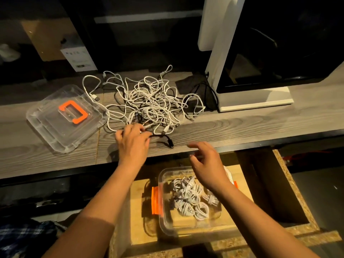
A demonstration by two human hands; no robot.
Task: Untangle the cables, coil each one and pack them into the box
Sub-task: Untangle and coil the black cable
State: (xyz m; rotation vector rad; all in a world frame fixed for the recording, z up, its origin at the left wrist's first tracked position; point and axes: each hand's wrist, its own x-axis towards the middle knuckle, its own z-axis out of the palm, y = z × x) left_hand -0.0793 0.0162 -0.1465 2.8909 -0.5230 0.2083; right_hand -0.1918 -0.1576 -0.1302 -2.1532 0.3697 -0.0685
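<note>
The tangle (149, 101) lies on the table (242, 125), beyond the box (167, 228) of coils (189, 198). The left hand (133, 146) pinches a black cable (165, 139) at the tangle's near edge; the right hand (206, 161) hovers loosely curled, empty. Cables look light, limp, snag-prone: best taken near a free plug end and drawn out slowly, not yanked

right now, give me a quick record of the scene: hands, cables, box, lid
tangle: white cables, loose on the wooden top
box: open, below the top, coiled cables inside
lid: off, on the top left of the tangle
left hand: pinches the black cable at the tangle's near edge
right hand: above the box, holding nothing
</note>
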